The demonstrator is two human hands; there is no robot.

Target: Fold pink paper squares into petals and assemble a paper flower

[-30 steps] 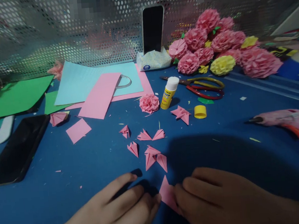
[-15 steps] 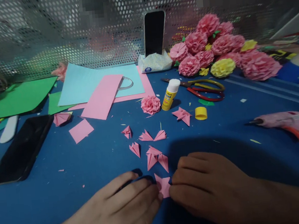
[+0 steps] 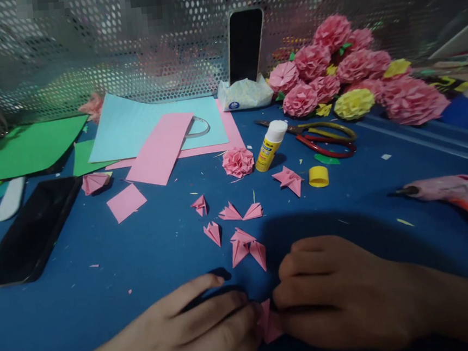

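A small folded pink paper piece [image 3: 270,325] lies between my two hands at the near part of the blue table. My left hand [image 3: 206,331] holds its left side with the fingertips, the index and middle fingers bent over it. From the right, my right hand [image 3: 334,292] pinches the other side with curled fingers; the thumb is hidden. Just beyond are several folded pink paper petals [image 3: 243,243], some touching at their tips. A pink paper star shape [image 3: 289,180] and a pink paper flower [image 3: 238,162] sit farther off.
Beyond stand a glue stick [image 3: 271,146], its yellow cap [image 3: 318,177] and scissors [image 3: 325,139]. A pink glue gun [image 3: 444,189] lies right. Left are a black phone [image 3: 29,231] and a pink square [image 3: 126,203]. Paper flowers [image 3: 311,81] and a propped phone [image 3: 246,46] line the back.
The paper piece has moved nearer to me and slightly right, and its shape looks narrower, more folded. Both hands have shifted with it. The view has shifted slightly.
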